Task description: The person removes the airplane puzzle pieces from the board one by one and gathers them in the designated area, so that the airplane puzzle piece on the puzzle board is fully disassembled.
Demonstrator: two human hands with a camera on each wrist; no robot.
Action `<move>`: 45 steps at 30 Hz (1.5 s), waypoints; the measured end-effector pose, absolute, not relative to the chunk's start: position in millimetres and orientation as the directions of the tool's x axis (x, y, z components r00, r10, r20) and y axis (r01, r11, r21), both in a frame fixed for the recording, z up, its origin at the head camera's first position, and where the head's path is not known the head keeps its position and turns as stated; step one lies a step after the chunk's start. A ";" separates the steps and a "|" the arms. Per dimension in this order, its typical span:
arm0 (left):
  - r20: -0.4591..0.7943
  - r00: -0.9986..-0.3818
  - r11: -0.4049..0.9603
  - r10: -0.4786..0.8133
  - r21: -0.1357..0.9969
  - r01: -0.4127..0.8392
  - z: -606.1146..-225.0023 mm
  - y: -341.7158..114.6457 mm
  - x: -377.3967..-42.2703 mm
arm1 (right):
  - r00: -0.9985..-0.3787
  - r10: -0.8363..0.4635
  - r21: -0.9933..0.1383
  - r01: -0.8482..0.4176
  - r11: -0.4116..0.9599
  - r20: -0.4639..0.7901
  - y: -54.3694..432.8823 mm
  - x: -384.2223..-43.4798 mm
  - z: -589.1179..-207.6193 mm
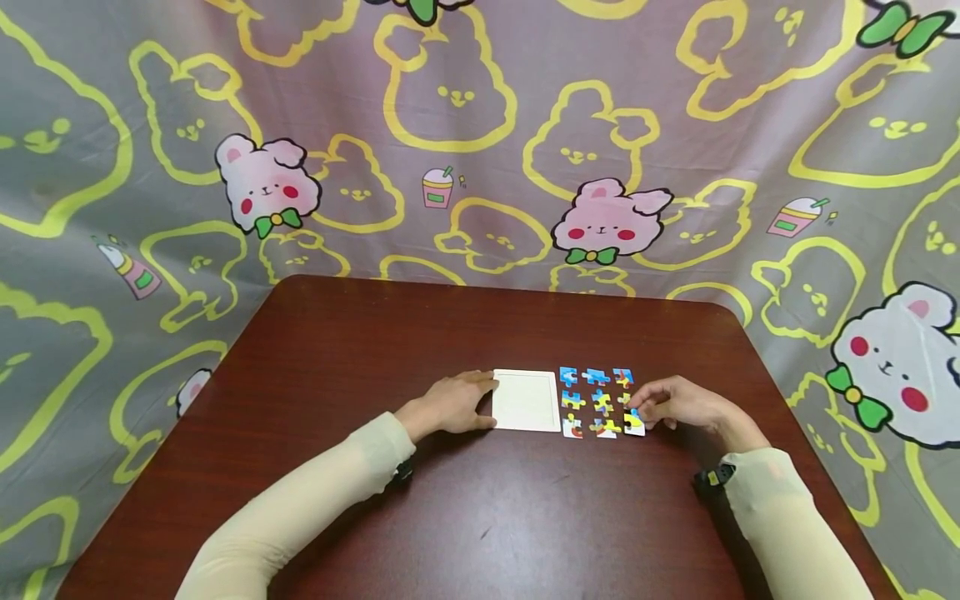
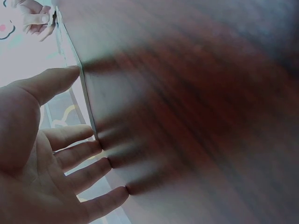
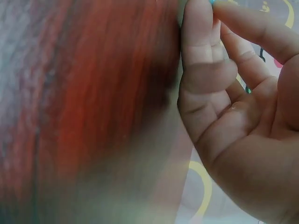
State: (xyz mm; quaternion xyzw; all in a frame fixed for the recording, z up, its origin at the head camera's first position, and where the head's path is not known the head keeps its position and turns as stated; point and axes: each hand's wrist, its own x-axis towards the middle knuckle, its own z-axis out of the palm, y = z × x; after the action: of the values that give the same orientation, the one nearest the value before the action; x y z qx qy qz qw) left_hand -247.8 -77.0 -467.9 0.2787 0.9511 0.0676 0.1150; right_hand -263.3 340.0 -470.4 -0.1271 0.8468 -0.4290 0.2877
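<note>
A square cream puzzle tray point(image 1: 525, 402) lies flat on the table. My left hand point(image 1: 453, 403) rests at its left edge, fingers and thumb spread; in the left wrist view the fingertips of this hand point(image 2: 51, 149) touch the thin edge. Right of the tray, jigsaw pieces point(image 1: 573, 402) in blue, yellow and white lie in loose rows. Over the right column, my right hand point(image 1: 678, 406) pinches a jigsaw piece between thumb and fingers. Only a small blue bit of that piece point(image 3: 212, 2) shows in the right wrist view; the fingers hide the rest.
The dark red-brown table point(image 1: 480, 517) has rounded far corners. A curtain point(image 1: 480, 175) printed with yellow outlines and rabbit faces hangs behind it and along both sides. Each wrist wears a small black device point(image 1: 722, 475).
</note>
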 end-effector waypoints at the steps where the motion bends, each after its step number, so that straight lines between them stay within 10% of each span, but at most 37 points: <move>1: -0.180 -0.818 0.835 0.546 0.194 0.514 -467.9 -77.2 -247.7 | -0.803 -0.462 -0.797 0.026 0.604 -0.376 340.0 -263.2 -470.7; 45: -0.082 -0.819 0.810 0.568 0.230 0.539 -464.6 -91.9 -249.7 | -0.875 -0.374 -0.792 0.018 0.611 -0.308 316.8 -272.6 -454.6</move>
State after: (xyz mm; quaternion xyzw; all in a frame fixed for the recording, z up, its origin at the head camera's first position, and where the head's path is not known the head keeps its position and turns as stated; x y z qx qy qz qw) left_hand -249.7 -91.9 -464.6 0.2919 0.9485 0.0986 0.0738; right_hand -272.6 316.8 -454.6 -0.1028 0.8679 -0.4291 0.2283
